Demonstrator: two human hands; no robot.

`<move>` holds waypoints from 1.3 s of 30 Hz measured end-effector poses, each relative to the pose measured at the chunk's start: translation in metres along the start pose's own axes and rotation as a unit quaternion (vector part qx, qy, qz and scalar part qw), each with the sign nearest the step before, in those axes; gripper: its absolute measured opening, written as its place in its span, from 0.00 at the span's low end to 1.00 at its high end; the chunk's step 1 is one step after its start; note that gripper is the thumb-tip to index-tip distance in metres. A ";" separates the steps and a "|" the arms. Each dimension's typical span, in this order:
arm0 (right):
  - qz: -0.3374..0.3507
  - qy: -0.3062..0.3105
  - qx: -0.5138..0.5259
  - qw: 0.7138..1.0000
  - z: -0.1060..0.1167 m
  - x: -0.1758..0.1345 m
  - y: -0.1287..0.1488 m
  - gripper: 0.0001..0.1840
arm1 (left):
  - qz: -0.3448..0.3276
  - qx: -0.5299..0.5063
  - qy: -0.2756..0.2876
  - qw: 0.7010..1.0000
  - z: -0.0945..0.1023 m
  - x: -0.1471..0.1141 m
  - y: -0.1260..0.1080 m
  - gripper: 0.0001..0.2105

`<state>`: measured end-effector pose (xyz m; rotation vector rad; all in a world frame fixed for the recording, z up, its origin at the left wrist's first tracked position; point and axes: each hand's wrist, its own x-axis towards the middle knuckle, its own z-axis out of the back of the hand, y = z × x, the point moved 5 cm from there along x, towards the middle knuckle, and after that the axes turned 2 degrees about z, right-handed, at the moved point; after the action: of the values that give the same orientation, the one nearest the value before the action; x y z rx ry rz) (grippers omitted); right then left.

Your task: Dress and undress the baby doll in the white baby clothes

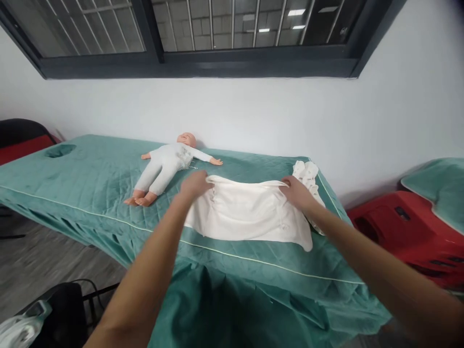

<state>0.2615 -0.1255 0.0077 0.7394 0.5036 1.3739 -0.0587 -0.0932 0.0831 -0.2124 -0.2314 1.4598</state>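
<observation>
- Green, quilted and edged with pale piping, the bed (pixel 90 181) spans my head-camera feed, set along a white wall (pixel 253 113) under a dark-framed window (pixel 253 63) with bars behind its glass.
- From my remote seat I see the white garment (pixel 250 212) spread near the bed's front edge, toward its right end; its upper edge is raised in the hands and its lower edge lies on the green cover.
- The left hand (pixel 195 184) grips the upper left corner of the white garment, fingers closed on the fabric.
- The right hand (pixel 295 191) pinches the upper edge at the other end, so I read both hands as holding the same piece, well apart from each other.
- Left of the white garment I make out a doll (pixel 168 162) in white clothing, face up, head toward the wall, bare feet toward the front edge, arms out.
- Beyond the right hand I find a patterned white cloth (pixel 306 175), partly hidden by the forearm.
- Past the bed's right end stands a red plastic object (pixel 409 237).
</observation>
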 end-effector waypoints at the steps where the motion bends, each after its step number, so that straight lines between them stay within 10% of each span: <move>1: 0.030 -0.033 -0.038 0.998 -0.018 -0.002 0.006 0.20 | 0.013 0.012 -0.023 1.000 -0.015 -0.002 -0.005 0.14; 6: 0.127 -0.004 -0.155 0.980 -0.128 -0.029 0.045 0.26 | -0.083 0.002 -0.025 0.996 -0.110 -0.011 -0.045 0.13; 9: 0.068 -0.003 -0.237 0.969 -0.145 -0.027 0.051 0.24 | -0.087 0.006 -0.040 0.995 -0.140 -0.002 -0.042 0.12; 25: 0.006 0.077 -0.412 0.908 -0.125 0.004 0.048 0.21 | -0.047 0.043 -0.088 0.994 -0.135 -0.003 -0.010 0.15; 39: 0.075 -0.192 -0.248 0.946 -0.124 -0.010 0.031 0.34 | -0.063 0.021 -0.136 0.989 -0.126 -0.001 -0.013 0.27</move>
<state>0.1510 -0.1132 -0.0552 0.6118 -0.2116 1.3757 -0.0110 -0.0955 -0.0344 0.0356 -0.4278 1.3644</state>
